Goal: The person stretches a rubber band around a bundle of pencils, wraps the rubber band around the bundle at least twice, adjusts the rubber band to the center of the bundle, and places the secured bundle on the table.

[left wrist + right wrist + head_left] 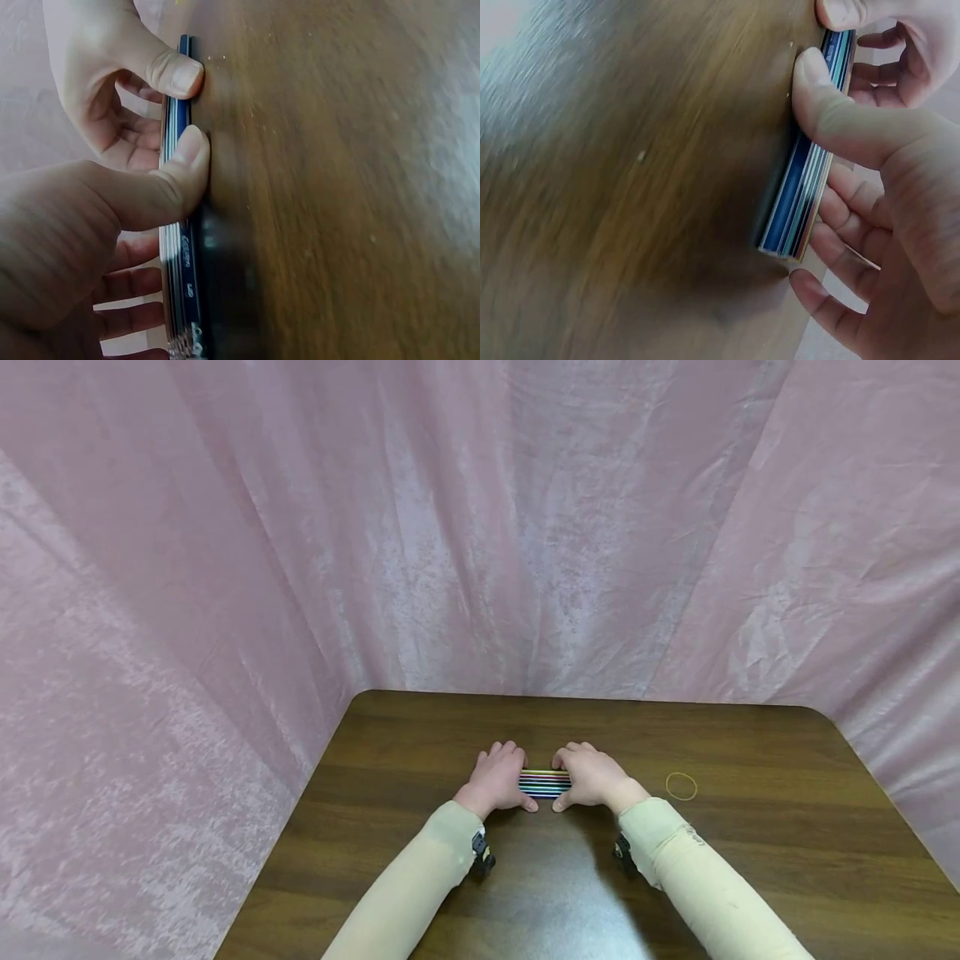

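Side by side on the table lies a row of coloured pencils [545, 783], in yellow, red, green and blue shades. My left hand [497, 778] grips the left part of the row, thumb on the near side and fingers on the far side. In the same way my right hand [595, 777] holds the right part, its thumb close to the left one. Printed lettering shows on the dark blue outer pencil [189, 259] in the left wrist view. Flat, level pencil ends [780, 253] show past the right thumb in the right wrist view. The palms hide part of the row.
A yellow rubber band [682, 787] lies in a loop on the brown wooden table [765, 827], right of my right hand. Pink curtains [480, 527] hang behind the table's far edge and at its sides.
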### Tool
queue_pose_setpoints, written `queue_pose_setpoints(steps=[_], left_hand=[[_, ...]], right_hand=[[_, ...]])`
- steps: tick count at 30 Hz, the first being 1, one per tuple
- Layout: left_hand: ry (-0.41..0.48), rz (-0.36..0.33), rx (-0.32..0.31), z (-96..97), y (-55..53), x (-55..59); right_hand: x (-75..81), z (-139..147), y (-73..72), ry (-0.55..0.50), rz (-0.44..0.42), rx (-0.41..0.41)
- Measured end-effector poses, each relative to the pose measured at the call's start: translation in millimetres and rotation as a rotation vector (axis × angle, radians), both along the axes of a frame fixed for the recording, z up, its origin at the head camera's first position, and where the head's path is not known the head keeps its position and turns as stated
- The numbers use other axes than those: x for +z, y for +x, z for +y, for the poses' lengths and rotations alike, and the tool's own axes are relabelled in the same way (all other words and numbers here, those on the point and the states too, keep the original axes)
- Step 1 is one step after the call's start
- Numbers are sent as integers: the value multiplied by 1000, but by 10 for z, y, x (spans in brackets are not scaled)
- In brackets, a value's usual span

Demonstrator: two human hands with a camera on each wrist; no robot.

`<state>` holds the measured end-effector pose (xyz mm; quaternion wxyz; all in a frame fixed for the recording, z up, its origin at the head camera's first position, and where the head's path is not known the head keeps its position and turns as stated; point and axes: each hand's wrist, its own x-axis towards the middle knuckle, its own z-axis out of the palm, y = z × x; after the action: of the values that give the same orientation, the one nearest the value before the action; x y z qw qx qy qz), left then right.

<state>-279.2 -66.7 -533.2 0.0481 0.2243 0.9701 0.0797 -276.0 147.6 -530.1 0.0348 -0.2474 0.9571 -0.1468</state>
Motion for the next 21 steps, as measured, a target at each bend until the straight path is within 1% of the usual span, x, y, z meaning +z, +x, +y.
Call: queue_pose_setpoints(steps=[4,8,13,16,21], left_hand=[[-11,0,9,39,7,13],[-1,-6,26,48,9,-1],[33,-4,49,35,16,-38],[53,-9,57,28,26,-49],[63,-28,61,28,59,-33]], right_hand=[[5,-46,30,1,-11,-49],[-22,-54,52,-11,-18,-74],[-35,-50,83,-4,-28,-93],[-28,-53,100,2,-17,-92],[0,-70,126,26,-19,-85]])
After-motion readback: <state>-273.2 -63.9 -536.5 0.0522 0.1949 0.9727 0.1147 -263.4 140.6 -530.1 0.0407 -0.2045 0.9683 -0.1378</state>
